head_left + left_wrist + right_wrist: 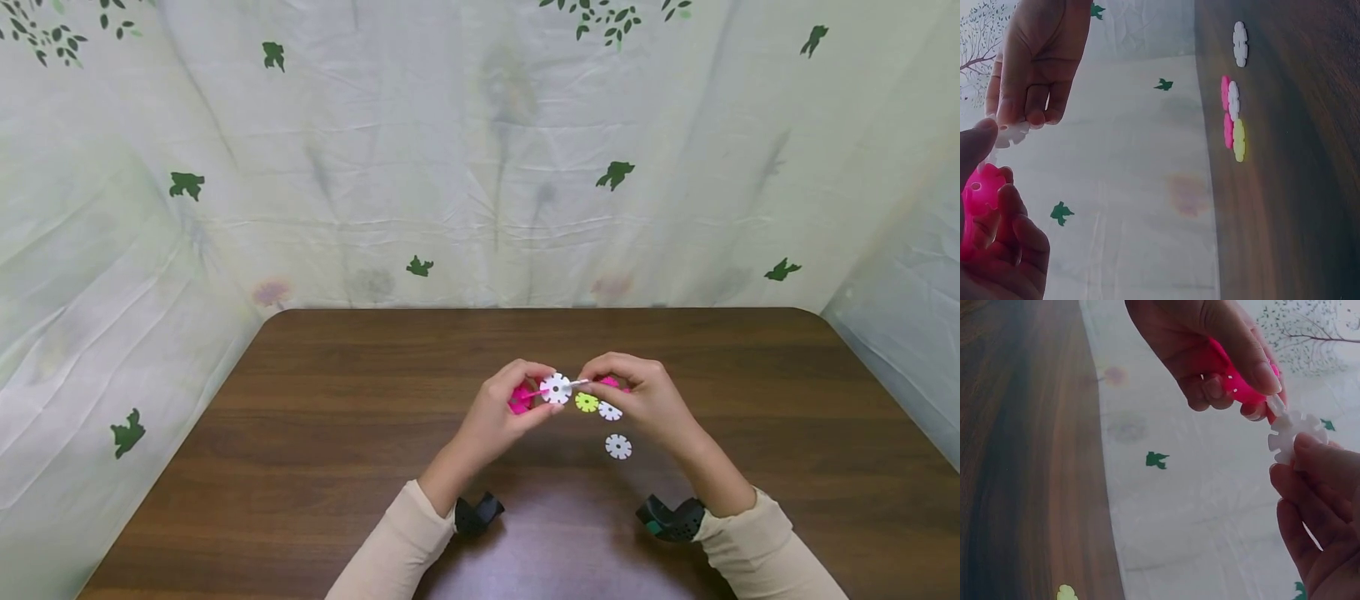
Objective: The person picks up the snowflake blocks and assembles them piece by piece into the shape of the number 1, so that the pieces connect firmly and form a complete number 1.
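Observation:
Both hands are raised over the table and meet at a small build of notched plastic discs. My left hand (495, 412) holds pink discs (519, 402) joined to a white disc (556, 389), thumb and fingertips at the white one's edges. Between thumb and fingers of my right hand (641, 392) is another white disc (1291, 431), seen edge-on in the head view. It meets the edge of the left hand's white disc, its notches facing that piece. Fingers partly cover the pink discs.
Loose discs lie on the brown table (337, 433) beneath and beside the right hand: a yellow-green disc (587, 403), a white disc (610, 411), pink discs (1227, 112) and a nearer white disc (618, 447). A pale curtain (450, 167) hangs behind the table's far edge.

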A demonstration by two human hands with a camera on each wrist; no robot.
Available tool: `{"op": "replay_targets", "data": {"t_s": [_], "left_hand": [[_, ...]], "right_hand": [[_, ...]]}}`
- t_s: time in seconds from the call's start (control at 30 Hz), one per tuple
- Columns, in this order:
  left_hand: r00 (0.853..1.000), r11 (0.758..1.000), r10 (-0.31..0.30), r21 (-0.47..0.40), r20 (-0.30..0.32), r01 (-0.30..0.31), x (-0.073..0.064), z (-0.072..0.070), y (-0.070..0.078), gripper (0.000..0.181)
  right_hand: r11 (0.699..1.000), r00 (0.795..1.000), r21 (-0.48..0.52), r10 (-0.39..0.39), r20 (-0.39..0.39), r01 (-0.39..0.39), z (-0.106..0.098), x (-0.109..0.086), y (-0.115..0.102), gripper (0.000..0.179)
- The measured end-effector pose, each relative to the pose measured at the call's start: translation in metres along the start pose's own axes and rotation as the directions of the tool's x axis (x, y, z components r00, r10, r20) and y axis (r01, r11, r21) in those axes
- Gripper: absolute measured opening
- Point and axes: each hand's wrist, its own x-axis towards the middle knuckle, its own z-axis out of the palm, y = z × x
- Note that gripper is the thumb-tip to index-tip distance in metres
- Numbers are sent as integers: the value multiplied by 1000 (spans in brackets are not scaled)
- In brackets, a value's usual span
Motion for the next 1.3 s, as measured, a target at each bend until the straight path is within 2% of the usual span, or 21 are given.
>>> {"op": "replay_targets", "data": {"t_s": [0.23,0.47,0.53,0.7,0.93,1.1,1.3], "left_hand": [[999,1000,19,4,-29,-19,0,-1,-5,35],[999,997,34,77,-19,-32,-5,5,-37,37],[999,995,37,91,-17,-35,-6,5,-40,38],[996,990,90,113,-14,-88,-6,4,-40,41],[988,957,156,249,-9,-149,-7,6,-40,42],[985,938,170,307,-7,-160,-7,9,-38,41],[988,943,155,300,-10,-145,-7,10,-36,40]], "right_hand": [[996,996,-10,91,22,-91,-3,5,-23,21],[980,980,-30,197,29,-196,-2,4,-25,14],[975,974,-21,223,38,-222,-2,4,-25,12],[965,964,40,256,67,-259,0,3,-22,10],[944,953,133,291,85,-301,4,1,-17,9],[923,938,171,332,101,-345,9,1,-19,7],[913,934,198,339,116,-356,13,1,-20,7]]}}
